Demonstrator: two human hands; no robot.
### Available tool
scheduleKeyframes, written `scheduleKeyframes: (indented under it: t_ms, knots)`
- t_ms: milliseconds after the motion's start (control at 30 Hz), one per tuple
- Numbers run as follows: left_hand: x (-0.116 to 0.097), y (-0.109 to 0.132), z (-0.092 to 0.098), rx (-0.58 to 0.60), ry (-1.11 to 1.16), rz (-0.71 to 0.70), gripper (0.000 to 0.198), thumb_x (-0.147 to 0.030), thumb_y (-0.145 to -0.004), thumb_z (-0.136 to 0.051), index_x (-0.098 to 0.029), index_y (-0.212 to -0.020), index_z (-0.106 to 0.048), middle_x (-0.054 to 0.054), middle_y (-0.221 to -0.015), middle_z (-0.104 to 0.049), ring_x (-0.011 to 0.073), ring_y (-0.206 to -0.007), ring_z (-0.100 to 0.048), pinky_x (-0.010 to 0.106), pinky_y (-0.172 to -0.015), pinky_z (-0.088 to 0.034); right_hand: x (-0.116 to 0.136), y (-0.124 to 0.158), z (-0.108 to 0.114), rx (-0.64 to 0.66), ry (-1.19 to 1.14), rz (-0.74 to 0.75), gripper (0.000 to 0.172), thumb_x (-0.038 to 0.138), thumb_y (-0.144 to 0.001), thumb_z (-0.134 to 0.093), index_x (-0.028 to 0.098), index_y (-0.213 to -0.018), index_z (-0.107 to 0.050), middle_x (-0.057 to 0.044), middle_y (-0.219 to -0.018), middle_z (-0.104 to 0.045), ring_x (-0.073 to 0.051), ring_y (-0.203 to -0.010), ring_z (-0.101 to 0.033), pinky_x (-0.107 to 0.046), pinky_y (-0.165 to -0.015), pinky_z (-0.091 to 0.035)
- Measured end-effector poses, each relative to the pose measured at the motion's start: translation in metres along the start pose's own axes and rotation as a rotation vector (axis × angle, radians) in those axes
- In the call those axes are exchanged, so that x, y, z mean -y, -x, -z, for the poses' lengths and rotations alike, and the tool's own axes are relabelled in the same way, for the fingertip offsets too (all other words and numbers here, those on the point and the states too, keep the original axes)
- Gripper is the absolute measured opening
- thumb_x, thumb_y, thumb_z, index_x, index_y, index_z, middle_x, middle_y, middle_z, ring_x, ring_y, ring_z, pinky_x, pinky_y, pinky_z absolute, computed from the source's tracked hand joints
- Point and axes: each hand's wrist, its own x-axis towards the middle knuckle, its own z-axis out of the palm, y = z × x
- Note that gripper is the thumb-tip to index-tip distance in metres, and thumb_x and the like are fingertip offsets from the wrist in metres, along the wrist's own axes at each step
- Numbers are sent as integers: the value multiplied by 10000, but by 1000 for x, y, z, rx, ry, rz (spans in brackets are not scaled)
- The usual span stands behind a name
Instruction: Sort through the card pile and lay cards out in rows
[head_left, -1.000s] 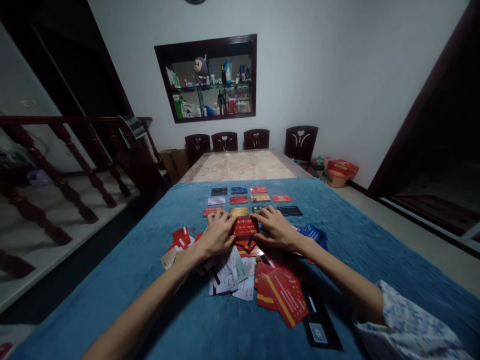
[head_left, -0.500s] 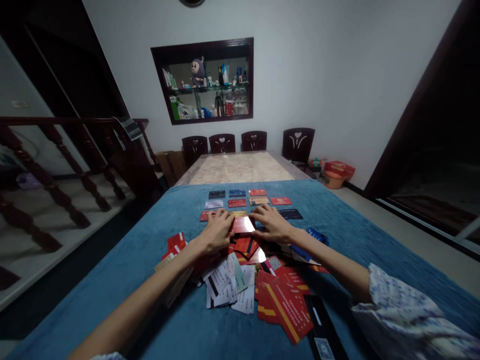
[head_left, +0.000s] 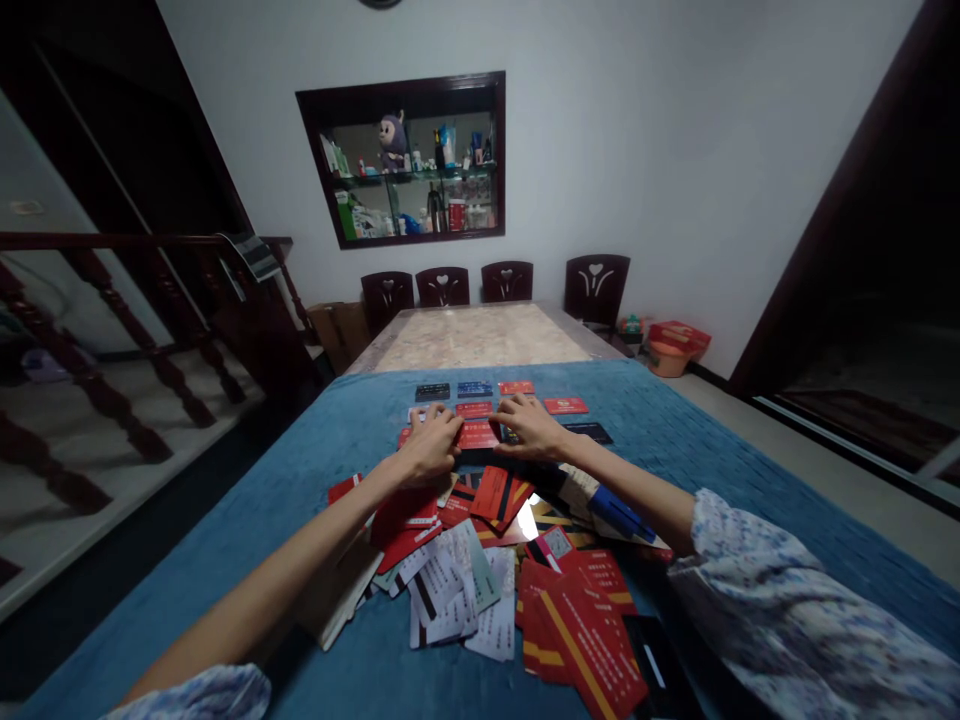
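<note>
A red card is held between my two hands, low over the blue cloth. My left hand pinches its left end and my right hand pinches its right end. The card sits over the near row of a grid of laid-out cards in red, blue and dark colours. Behind my hands, nearer to me, lies a loose heap of cards, red, white and black ones overlapping.
The cloth covers the near part of a long table; its bare marble top runs on to several dark chairs at the far end. A wooden stair railing stands at the left. A wall niche holds bottles and a toy.
Both hands carried the red card forward, away from the heap and onto the grid of laid-out cards. The view has shifted forward with them.
</note>
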Motion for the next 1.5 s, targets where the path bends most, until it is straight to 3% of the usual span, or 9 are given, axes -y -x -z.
scheduleKeyframes:
  t_ms: [267, 600, 933, 1500]
  knots:
    - [15, -27, -12, 4, -10, 30, 397, -184, -780, -599, -229, -1175, -594, 108, -1294, -580, 352, -1304, -361, 576, -1023, -282, -13, -25, -7, 57, 38, -57, 410, 475, -857, -647, 217, -1175, -665, -151, -1234, -581, -347, -1173, -425, -453, -894, -398]
    - [29, -58, -24, 43, -30, 59, 417, -217, -797, -567, -253, -1211, -600, 113, -1296, -582, 360, -1293, -369, 596, -1006, -293, -27, -52, -8, 145, 47, -109, 366, 483, -847, -644, 224, -1103, -688, -150, -1275, -577, -347, -1187, -423, -466, -896, -416]
    - [33, -82, -28, 109, -37, 104, 335, -208, -792, -560, -224, -1117, -639, 141, -1299, -581, 365, -1292, -372, 623, -999, -317, -37, -79, -13, 224, 122, -148, 360, 422, -837, -608, 224, -1127, -688, -155, -1287, -580, -365, -1200, -449, -509, -896, -463]
    - [39, -108, -35, 224, 17, 147, 257, -183, -768, -570, -221, -1004, -668, 142, -1277, -572, 375, -1273, -389, 631, -974, -340, -34, -91, -11, 335, 115, -205, 391, 346, -818, -588, 181, -1155, -700, -195, -1282, -609, -393, -1227, -482, -570, -925, -474]
